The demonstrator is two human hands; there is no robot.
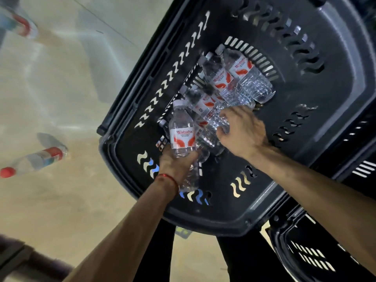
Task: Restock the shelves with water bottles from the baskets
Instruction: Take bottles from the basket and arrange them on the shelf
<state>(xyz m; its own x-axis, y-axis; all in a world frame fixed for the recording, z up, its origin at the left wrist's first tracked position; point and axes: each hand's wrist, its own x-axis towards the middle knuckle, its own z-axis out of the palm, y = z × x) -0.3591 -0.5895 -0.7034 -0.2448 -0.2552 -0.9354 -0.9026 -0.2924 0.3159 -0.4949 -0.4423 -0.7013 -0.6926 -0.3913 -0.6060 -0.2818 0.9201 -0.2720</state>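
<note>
both bare arms reach forward and down, hands low and close together.

the left hand (pixel 175 161) is curled palm-up around something clear, fingers wrapped under it, thumb side toward the right; a thin red thread (pixel 166 178) circles its wrist. the right hand (pixel 242 131) is turned knuckles-up, its fingers (pixel 223 127) bent and closed over another clear item. the left forearm runs up from bottom left, the right forearm from the right edge, both bare.

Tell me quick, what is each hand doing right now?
Left hand: closed around a labelled water bottle.
Right hand: closed on a clear water bottle in the black basket.
</note>
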